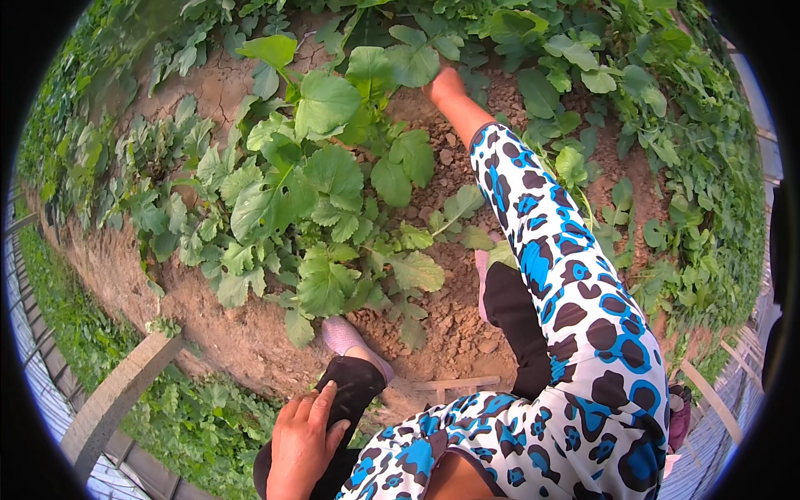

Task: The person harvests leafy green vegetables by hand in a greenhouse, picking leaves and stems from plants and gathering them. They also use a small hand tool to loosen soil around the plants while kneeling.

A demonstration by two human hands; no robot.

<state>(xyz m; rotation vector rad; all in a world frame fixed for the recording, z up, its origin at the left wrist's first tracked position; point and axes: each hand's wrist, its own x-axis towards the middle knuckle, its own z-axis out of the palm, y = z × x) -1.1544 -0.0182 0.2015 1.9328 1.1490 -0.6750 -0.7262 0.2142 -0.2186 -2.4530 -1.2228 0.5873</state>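
My left hand (305,431) rests palm down on the black trouser leg (350,381) over my knee, holding nothing. My right hand (445,86) reaches forward at the end of a patterned sleeve (550,231). Its fingers are down near the soil behind a broad green leaf (414,64), and their tips are hidden, so whether they grip anything cannot be told. Just left of that arm grows a clump of lobed, leafy plants (334,175), some leaves with holes. Crumbly brown soil (445,153) shows below the hand.
My pink shoes stand in the soil, the left shoe (340,334) against the plants. Dense foliage (700,187) lines the right side. A concrete post (125,394) slants at lower left. A wooden piece (459,383) lies between my legs.
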